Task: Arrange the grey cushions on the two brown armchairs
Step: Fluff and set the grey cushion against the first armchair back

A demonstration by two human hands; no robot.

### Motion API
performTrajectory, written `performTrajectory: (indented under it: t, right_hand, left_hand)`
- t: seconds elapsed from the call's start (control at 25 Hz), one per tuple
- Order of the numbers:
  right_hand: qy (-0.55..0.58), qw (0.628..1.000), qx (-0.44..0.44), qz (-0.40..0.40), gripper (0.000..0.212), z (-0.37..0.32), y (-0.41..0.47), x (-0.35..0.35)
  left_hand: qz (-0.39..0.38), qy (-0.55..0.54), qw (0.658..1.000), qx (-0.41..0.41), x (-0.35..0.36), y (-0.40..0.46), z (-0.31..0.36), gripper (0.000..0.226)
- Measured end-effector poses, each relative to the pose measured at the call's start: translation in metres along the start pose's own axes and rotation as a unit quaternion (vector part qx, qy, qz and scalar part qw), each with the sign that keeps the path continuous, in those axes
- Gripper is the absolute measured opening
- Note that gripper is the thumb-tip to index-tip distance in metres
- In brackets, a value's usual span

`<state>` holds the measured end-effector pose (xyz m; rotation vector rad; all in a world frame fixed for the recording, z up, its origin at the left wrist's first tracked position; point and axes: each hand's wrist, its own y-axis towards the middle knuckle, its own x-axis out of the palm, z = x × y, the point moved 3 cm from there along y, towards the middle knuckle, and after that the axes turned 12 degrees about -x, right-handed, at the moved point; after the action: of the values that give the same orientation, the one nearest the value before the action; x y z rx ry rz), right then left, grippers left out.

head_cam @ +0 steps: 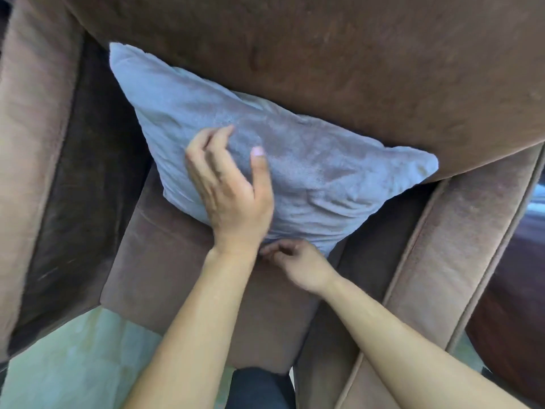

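Observation:
A grey plush cushion (309,169) leans tilted against the backrest of a brown armchair (354,69), its lower edge resting on the seat (165,276). My left hand (230,190) lies flat on the cushion's front face, fingers spread and thumb raised. My right hand (298,261) is at the cushion's bottom edge, fingers curled and pinching the fabric near the lower corner. Only one armchair and one cushion are in view.
The chair's left armrest (32,160) and right armrest (460,249) flank the seat. Pale tiled floor (73,364) shows at the lower left. A dark brown piece of furniture (516,305) stands beyond the right armrest. My dark trouser leg (259,388) is at the bottom.

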<state>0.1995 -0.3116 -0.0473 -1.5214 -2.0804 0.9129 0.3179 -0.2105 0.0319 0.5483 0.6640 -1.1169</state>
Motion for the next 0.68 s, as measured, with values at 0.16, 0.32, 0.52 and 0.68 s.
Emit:
performTrajectory:
  t: [0.16,0.32,0.52,0.68]
  right_hand:
    - [0.112,0.987,-0.065,0.095,0.023,-0.065,-0.023,-0.052]
    - [-0.013,0.941,-0.161,0.298,0.028,-0.104,-0.062,-0.085]
    - [-0.314,0.844,-0.391,0.191,0.031,-0.18,-0.012,-0.018]
    - [-0.439,0.789,-0.376,0.208,0.054,-0.224,0.063,0.011]
  left_hand:
    - [-0.041,-0.075,0.896,-0.435,-0.016,0.027,-0.106,0.064]
    - [-0.106,-0.087,0.875,-0.465,-0.007,0.054,-0.17,0.059]
    - [-0.117,-0.197,0.737,-0.636,0.002,0.015,-0.232,0.045]
    - [-0.037,-0.334,0.646,-0.685,0.009,0.013,-0.255,0.035]
